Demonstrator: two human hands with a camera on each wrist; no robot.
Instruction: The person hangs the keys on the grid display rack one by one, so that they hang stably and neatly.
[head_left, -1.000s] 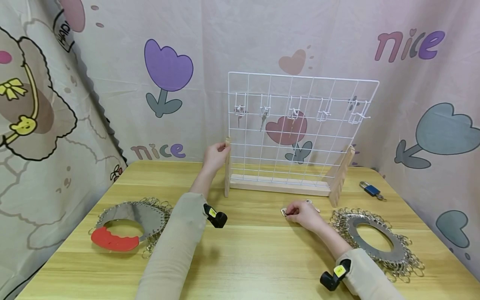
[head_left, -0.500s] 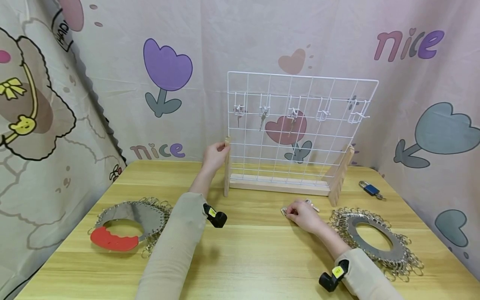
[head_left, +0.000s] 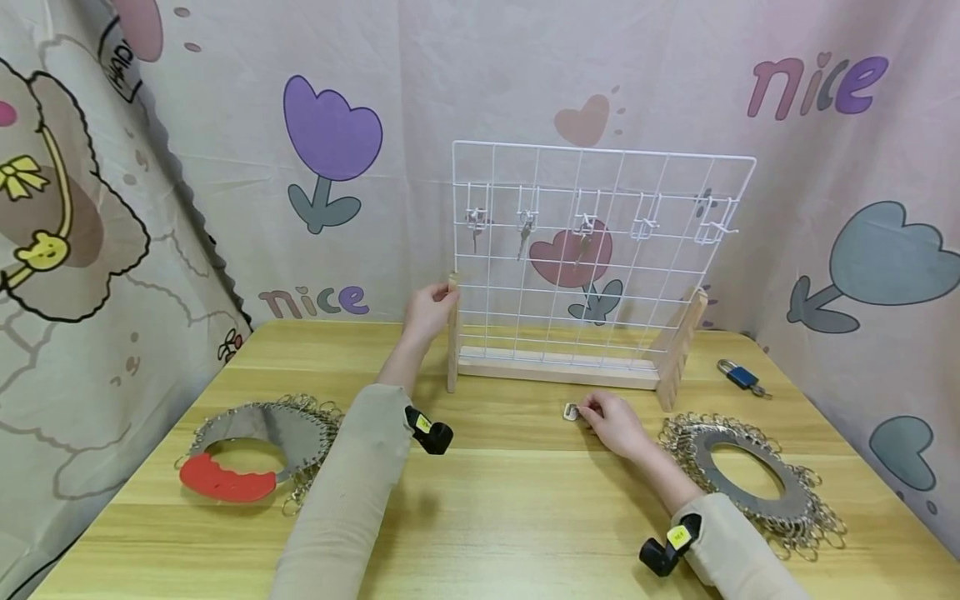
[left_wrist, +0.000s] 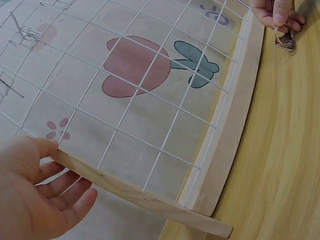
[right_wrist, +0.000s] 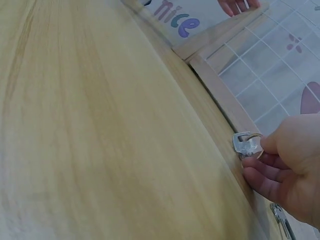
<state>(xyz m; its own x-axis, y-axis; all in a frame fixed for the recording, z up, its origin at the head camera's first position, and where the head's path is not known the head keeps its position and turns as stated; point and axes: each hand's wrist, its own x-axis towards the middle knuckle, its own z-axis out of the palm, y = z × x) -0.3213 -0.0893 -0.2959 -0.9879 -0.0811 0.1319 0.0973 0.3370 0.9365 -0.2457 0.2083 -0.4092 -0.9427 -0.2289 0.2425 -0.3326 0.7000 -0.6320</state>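
My left hand (head_left: 429, 315) holds the top of the left wooden upright (left_wrist: 145, 195) of a white wire grid rack (head_left: 600, 157), thumb on one side and fingers on the other. Low in front of the rack, my right hand (head_left: 613, 423) pinches a key (right_wrist: 245, 146) by its thin ring. The key's silver, slotted head points left, past the fingertips; the left wrist view shows that key (left_wrist: 285, 41) hanging below the fingers. Under the right hand lies another key (right_wrist: 281, 219), partly hidden. Several white hooks (head_left: 645, 227) line the grid, with keys (head_left: 527, 237) on the left ones.
A blue padlock (head_left: 742, 377) lies right of the rack. On the right side is a metal ring plate (head_left: 705, 454) edged with wire loops. At left is a similar ringed plate (head_left: 300, 429) with a red grip (head_left: 228, 481). A printed cloth hangs behind the table.
My right hand has raised the key a little off its earlier spot and shifted slightly away from me. The second key is now behind that hand in the head view. My left hand stays put.
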